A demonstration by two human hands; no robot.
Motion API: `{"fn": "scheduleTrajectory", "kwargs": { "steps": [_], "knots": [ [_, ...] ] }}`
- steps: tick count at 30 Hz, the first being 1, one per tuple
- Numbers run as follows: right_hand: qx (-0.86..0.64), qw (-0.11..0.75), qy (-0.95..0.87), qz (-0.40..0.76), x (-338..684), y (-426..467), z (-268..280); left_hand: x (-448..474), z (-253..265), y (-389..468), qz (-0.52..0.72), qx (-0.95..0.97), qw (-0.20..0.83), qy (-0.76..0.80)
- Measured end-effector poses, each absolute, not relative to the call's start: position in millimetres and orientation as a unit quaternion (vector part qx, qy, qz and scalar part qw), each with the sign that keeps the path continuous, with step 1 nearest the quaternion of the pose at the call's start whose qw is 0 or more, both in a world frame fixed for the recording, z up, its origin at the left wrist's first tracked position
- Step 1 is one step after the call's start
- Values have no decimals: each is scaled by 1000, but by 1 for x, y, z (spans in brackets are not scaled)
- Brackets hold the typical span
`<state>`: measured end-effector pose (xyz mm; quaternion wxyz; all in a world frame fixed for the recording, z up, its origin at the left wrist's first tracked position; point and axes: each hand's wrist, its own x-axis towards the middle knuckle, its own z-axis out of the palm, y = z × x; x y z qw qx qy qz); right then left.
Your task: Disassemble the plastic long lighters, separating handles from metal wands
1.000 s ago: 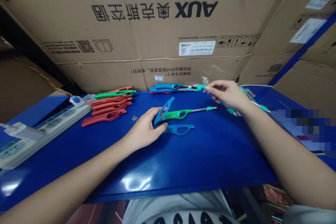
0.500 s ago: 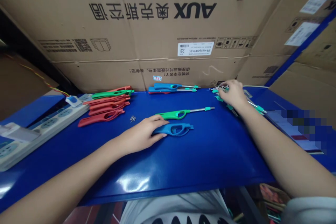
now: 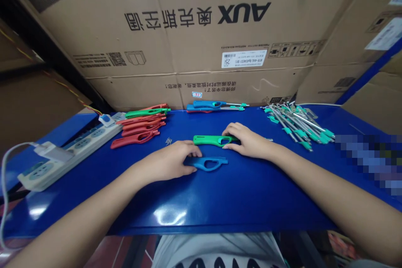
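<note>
My left hand (image 3: 177, 160) pinches the rear end of a blue lighter handle (image 3: 213, 164), which lies low over the blue table with its open loop pointing right. Just behind it is a green long-neck lighter (image 3: 205, 139). The fingers of my right hand (image 3: 248, 140) are closed around the front of its handle, at the trigger loop. Most of its metal neck is hidden behind that hand; only the tip shows beyond. Farther right lies a pile of metal lighter necks (image 3: 298, 123) with teal pieces and thin wires, untouched by either hand.
Red and green lighter handles (image 3: 140, 139) are stacked at the left beside a white power strip (image 3: 81, 140). Small metal pins (image 3: 168, 141) lie near my left hand. Lighters with blue handles (image 3: 204, 106) rest against the cardboard wall (image 3: 188, 58) at the back.
My right hand has left the pile of lighter necks, moved left and closed on the green lighter. My left hand stays at the blue handle. The camera view has shifted slightly.
</note>
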<state>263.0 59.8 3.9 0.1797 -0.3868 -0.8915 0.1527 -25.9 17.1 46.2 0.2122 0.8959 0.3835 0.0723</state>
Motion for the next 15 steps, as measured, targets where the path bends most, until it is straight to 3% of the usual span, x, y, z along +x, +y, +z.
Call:
{"fn": "scheduleTrajectory", "kwargs": {
  "steps": [7,15],
  "knots": [
    [-413,107,-884,191,268,48,26,-103,84,28,-23,853,197,482],
    [-409,58,-884,220,271,36,39,-178,97,61,70,742,121,655]
  ]
}}
